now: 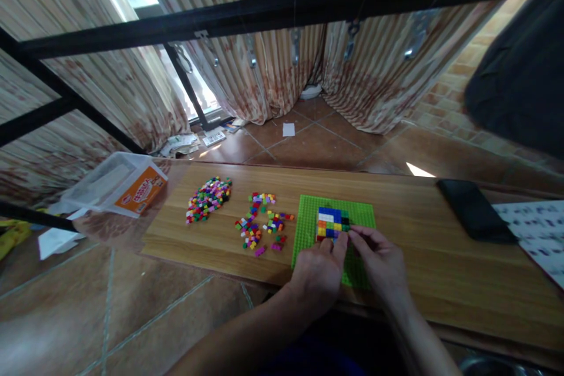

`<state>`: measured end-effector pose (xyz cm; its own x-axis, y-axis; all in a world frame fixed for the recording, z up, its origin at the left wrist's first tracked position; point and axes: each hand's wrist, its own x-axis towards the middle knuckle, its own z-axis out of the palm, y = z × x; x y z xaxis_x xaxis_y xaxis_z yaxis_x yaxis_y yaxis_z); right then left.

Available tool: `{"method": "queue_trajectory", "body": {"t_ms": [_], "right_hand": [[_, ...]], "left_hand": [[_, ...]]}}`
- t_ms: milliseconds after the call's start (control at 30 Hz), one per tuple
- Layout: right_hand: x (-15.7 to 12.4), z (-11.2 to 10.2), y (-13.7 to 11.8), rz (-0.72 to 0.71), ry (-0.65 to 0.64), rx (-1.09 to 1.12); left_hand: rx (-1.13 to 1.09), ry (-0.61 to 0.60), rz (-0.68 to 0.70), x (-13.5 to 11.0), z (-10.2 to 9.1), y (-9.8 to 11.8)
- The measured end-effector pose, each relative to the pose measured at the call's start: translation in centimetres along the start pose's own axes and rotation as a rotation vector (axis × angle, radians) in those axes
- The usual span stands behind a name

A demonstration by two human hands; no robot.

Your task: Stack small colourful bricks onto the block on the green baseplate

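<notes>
A green baseplate [335,207] lies on a wooden board [414,247]. On it sits a small block of coloured bricks [330,222] in blue, white, orange, yellow and red rows. My left hand [318,273] rests on the plate's near half, fingers pinched at the block's lower edge. My right hand [381,264] meets it from the right, fingers pinched together at the block's lower right corner. What the fingertips hold is too small to make out. Loose coloured bricks [262,226] lie scattered left of the plate, with a denser pile [208,198] further left.
A clear plastic tub with an orange label [115,185] lies tipped at the board's left end. A black phone [476,210] and a printed sheet [540,235] lie at the right. Black metal bars [282,9] cross overhead. Curtains and tiled floor lie beyond.
</notes>
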<state>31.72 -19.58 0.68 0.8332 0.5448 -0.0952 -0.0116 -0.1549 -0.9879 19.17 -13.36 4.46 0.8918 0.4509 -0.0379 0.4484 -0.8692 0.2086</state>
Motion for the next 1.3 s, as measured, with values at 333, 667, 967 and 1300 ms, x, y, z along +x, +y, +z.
{"method": "queue_trajectory", "body": {"t_ms": [333, 667, 967, 1300], "right_hand": [[-0.1, 0.0, -0.1, -0.012, 0.009, -0.032], [0.0, 0.0, 0.5, 0.111, -0.032, 0.116], [-1.2, -1.5, 1.1, 0.143, 0.028, 0.246], [-3.8, -4.1, 3.0, 0.219, 0.098, 0.082]], "left_hand": [[0.046, 0.031, 0.024, 0.3, 0.2, 0.4], [0.027, 0.040, 0.014, 0.5, 1.0, 0.8], [-0.237, 0.126, -0.037, -2.0, -0.8, -1.3], [-0.391, 0.368, -0.445, -7.6, 0.4, -10.1]]}}
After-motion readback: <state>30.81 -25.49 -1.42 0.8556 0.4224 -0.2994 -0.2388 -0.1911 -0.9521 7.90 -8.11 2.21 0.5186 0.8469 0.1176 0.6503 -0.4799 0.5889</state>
